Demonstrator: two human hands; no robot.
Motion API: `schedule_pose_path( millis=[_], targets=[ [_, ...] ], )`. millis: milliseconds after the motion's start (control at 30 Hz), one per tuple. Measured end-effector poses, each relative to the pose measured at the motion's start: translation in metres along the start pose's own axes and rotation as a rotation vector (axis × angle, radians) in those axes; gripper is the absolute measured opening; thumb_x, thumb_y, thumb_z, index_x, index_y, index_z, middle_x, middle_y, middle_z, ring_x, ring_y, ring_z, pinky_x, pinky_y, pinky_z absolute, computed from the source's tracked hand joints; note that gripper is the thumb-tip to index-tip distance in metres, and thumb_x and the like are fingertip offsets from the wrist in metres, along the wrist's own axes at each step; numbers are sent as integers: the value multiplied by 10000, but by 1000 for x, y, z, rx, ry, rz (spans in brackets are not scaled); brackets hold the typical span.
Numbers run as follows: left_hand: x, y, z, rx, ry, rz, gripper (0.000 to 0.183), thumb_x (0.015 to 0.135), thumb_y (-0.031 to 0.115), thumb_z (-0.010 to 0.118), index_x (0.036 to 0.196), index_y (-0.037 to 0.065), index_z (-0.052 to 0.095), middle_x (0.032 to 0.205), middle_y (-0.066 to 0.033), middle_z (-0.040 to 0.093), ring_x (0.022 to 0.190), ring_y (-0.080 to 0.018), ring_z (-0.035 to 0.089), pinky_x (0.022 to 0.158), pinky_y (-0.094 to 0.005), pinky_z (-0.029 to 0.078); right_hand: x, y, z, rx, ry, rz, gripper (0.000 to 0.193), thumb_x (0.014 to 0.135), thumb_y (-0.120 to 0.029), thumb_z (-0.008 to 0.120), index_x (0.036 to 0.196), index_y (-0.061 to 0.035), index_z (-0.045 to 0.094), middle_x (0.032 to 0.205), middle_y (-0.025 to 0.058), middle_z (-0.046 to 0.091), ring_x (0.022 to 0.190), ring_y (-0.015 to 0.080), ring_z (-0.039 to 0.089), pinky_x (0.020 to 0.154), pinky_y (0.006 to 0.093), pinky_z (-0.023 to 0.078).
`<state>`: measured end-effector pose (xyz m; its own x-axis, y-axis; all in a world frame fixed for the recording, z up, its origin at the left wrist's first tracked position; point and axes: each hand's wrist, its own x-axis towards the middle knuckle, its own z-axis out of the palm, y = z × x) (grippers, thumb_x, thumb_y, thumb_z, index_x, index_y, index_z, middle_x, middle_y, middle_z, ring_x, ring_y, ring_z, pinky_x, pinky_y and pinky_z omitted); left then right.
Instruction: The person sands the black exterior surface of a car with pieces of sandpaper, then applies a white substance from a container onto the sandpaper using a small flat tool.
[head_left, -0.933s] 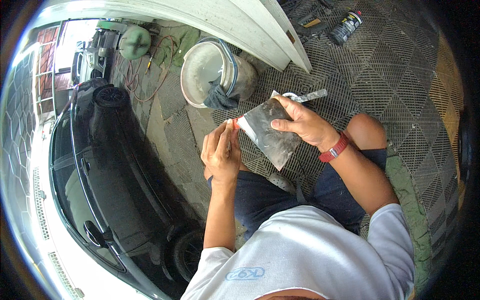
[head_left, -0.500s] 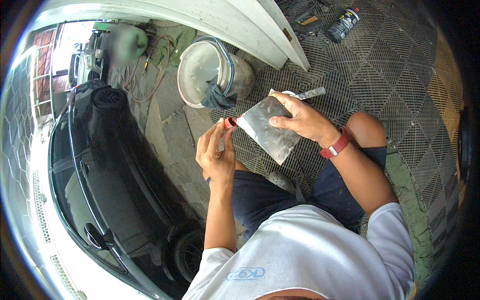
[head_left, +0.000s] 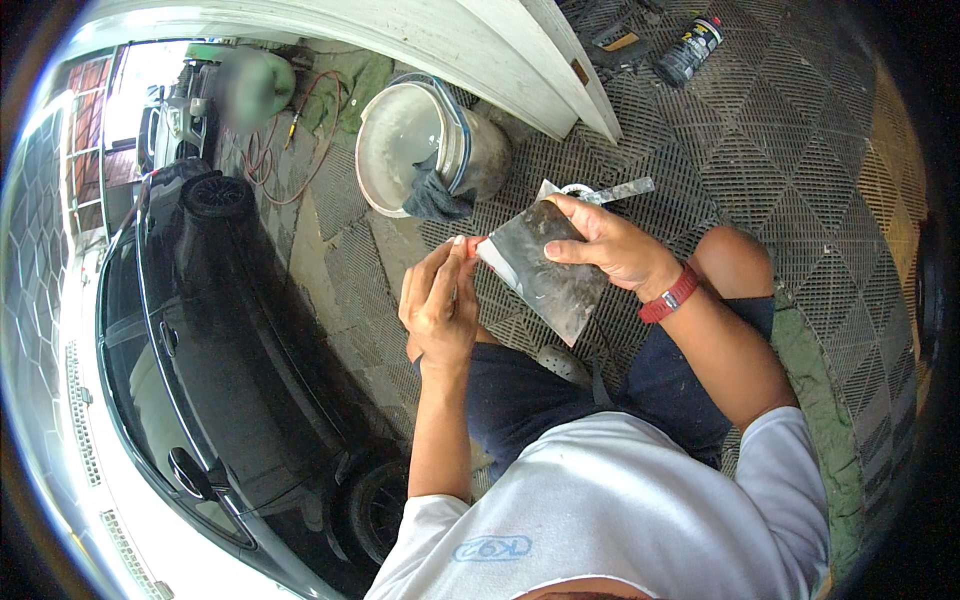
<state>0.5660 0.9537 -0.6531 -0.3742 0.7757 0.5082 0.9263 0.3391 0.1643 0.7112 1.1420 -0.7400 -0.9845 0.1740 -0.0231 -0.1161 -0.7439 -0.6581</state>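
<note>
Flat smeared pad [head_left: 545,270]: you hold it tilted between both hands, above your knees.
Right hand [head_left: 605,245]: your fingers clamp the pad's upper edge.
Left hand [head_left: 440,305]: closed on an orange-tipped tool [head_left: 470,245] touching the pad's left corner.
Bucket [head_left: 420,150]: beyond your hands, with a dark rag [head_left: 437,197] over its rim.
Car [head_left: 200,340]: to your left.

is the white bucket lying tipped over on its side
No, the white bucket stands upright on the floor mat, with a dark rag draped over its rim.
</note>
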Motion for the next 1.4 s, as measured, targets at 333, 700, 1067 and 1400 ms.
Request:
schedule_pose_path(
  millis=[333, 700, 1067, 1400],
  targets=[
    [-27, -5, 15, -81, 12, -311, 376, 842, -5, 877, 1209, 26, 798, 1063, -112, 798, 840, -166, 741, 792, -308, 596, 2, 4, -10, -245, 121, -38, 602, 1014, -153, 762, 1522, 27, 493, 1343, 47, 631, 1229, 112, 575, 1098, 303, 472],
    [-27, -3, 23, -143, 48, -324, 366, 847, -42, 859, 1202, 17, 791, 1093, -118, 798, 916, -169, 749, 830, -312, 600, 3, -13, -13, -493, 155, -75, 573, 956, -146, 772, 1445, 62, 558, 1232, 119, 707, 1142, 177, 647, 1032, 350, 524],
    [-7, 0, 12, -6, -103, -35, 330, 839, -26, 836, 1157, 53, 796, 1102, -136, 787, 985, -293, 760, 880, -377, 594, 5, -12, -21, -613, 55, 20, 656, 983, -168, 784, 1528, 49, 490, 1408, 97, 609, 1299, 176, 572, 1147, 329, 436],
    [-18, 2, 31, -114, -52, -140, 330, 829, -19, 853, 1150, 22, 786, 1056, -126, 785, 877, -267, 748, 817, -377, 597, 4, -5, -12, -17, 65, -33, 489, 1000, -154, 773, 1419, -18, 560, 1245, 30, 653, 1149, 102, 587, 1042, 293, 487]
  ],
)
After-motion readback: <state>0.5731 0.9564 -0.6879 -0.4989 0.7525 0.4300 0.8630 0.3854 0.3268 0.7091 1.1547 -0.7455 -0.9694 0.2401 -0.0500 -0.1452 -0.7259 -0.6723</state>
